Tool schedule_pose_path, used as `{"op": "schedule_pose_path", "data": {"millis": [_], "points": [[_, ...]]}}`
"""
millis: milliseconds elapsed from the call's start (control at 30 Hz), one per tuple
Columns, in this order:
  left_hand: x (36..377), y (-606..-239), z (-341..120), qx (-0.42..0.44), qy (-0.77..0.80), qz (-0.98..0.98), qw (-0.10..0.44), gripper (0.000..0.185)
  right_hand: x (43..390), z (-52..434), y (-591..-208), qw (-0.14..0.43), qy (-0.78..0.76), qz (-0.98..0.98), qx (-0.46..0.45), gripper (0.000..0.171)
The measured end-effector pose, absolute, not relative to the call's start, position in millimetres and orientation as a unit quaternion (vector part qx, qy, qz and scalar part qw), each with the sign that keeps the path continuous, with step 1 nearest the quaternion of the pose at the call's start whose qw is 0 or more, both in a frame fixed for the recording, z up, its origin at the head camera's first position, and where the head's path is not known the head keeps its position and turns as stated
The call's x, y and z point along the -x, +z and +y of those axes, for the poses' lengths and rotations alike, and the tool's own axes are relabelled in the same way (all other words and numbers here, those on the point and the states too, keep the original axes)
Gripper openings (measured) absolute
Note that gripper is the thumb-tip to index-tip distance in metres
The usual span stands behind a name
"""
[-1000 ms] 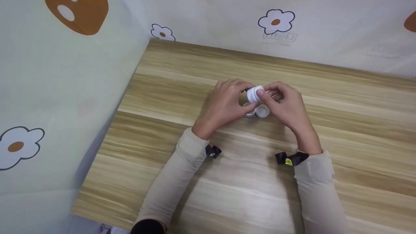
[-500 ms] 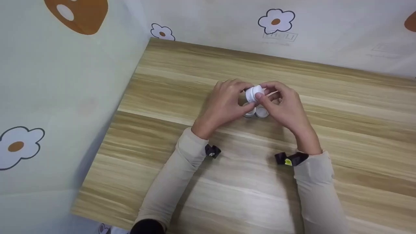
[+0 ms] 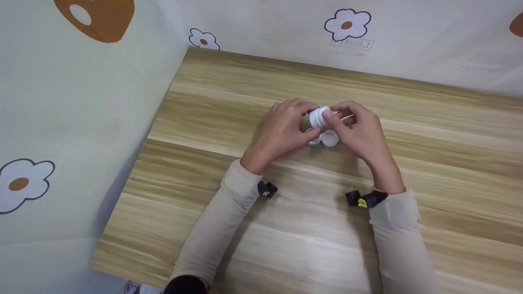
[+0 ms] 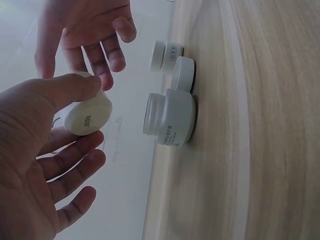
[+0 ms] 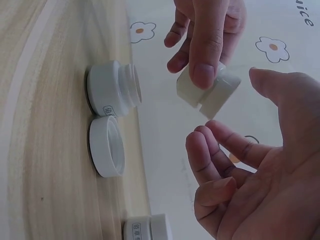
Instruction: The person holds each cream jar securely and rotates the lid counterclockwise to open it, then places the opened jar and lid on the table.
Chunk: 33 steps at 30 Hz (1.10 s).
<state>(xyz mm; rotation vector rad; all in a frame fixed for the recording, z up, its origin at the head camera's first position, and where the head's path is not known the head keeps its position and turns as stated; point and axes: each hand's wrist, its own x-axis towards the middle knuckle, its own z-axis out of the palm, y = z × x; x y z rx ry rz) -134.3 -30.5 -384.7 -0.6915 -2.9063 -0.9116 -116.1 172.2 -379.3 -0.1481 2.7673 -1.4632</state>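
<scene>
Hands are working near the middle of the wooden table (image 3: 212, 228), which butts up against a flower-print wall (image 3: 408, 41) at the back and left, with lots of bare wood toward the near edge and the right side.

Left hand (image 3: 286, 130) pinches a small white jar (image 4: 87, 112) between thumb and fingertips, held up off the table. Right hand (image 3: 359, 130) sits right next to it with fingers loosely spread. From the wrist views it doesn't look like it's gripping the jar, though in the head view its fingers overlap the jar, so contact there is hard to call.

On the table just below: an open white jar (image 5: 111, 90) without its lid, mouth showing the threaded neck, and a loose white lid (image 5: 106, 146) lying beside it, hollow side up. A third closed jar (image 5: 147, 229) is a bit further along, partly cut off in the right wrist view. Can't tell if anything is inside the jars, and the labels are too small to read.
</scene>
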Motion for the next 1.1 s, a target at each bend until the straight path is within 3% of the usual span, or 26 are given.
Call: {"op": "schedule_pose_path", "data": {"millis": [400, 833, 1100], "points": [[134.8, -383.2, -32.3, 0.232, -0.286, -0.929, 0.023, 0.046, 116.9, 171.9, -378.7, 0.007, -0.479, 0.875, 0.071, 0.037], [135.0, -383.5, -31.2, 0.231, -0.288, -0.929, 0.021, 0.045, 116.4, 173.6, -378.6, 0.018, -0.483, 0.872, 0.071, 0.044], [135.8, -383.2, -30.0, 0.228, -0.288, -0.93, 0.016, 0.044, 118.2, 174.1, -380.1, -0.004, -0.469, 0.882, 0.046, 0.043]]}}
